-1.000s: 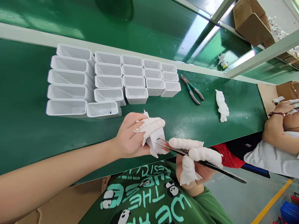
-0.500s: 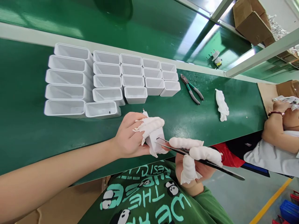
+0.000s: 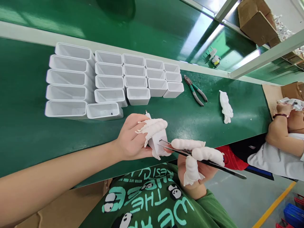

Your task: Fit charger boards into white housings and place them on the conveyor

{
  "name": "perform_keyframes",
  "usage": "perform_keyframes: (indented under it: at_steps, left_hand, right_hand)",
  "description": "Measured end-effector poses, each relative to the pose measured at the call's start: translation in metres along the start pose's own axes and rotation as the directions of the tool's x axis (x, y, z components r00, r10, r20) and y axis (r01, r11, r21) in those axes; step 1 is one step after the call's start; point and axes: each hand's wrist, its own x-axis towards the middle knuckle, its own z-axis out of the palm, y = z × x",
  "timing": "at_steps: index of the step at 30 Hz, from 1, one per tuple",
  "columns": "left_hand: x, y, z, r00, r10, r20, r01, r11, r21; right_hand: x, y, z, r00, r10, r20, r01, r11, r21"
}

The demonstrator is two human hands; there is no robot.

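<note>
My left hand [image 3: 136, 136], with white covers on its fingers, grips a white plug-like piece [image 3: 159, 139] over the front edge of the bench. Black tweezers [image 3: 213, 164] are pinched in my right hand [image 3: 194, 164], whose fingertips also wear white covers. The tweezers' tips are at the face of the white piece, by a small dark slot or part; exactly what they touch is too small to tell. Behind my left hand, rows of white open-topped boxes [image 3: 138, 95] stand on the green bench [image 3: 102, 136]. The nearest box in the second column has a small dark mark inside.
Green-handled pliers [image 3: 195, 90] lie right of the boxes, and a crumpled white cover [image 3: 226, 106] farther right. A plug part [image 3: 215, 60] is behind the bench's rear rail. At the right edge another person's hands [image 3: 285, 109] hold white items beside a cardboard box [image 3: 293, 91].
My right hand and the tweezers have shifted very slightly left. My left hand and the white piece stay almost where they were. The other person's hands have moved a little.
</note>
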Motion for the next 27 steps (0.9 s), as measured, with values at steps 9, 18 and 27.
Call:
perform_keyframes:
  at_steps: [9, 18, 27]
  left_hand:
    - [-0.001, 0.001, 0.001, 1.000, -0.007, -0.009, 0.007, 0.999, -0.031]
    - [-0.002, 0.001, 0.001, 0.999, -0.041, 0.004, 0.041, 0.997, -0.060]
    - [-0.002, -0.001, 0.003, 1.000, 0.013, -0.021, -0.014, 0.999, -0.046]
  right_hand:
    - [-0.011, -0.003, -0.004, 0.994, 0.005, -0.113, -0.022, 0.989, -0.144]
    - [-0.014, -0.003, -0.007, 0.995, 0.047, -0.087, -0.055, 0.994, -0.095]
    - [-0.011, -0.001, -0.006, 0.992, 0.103, -0.071, -0.111, 0.987, -0.116]
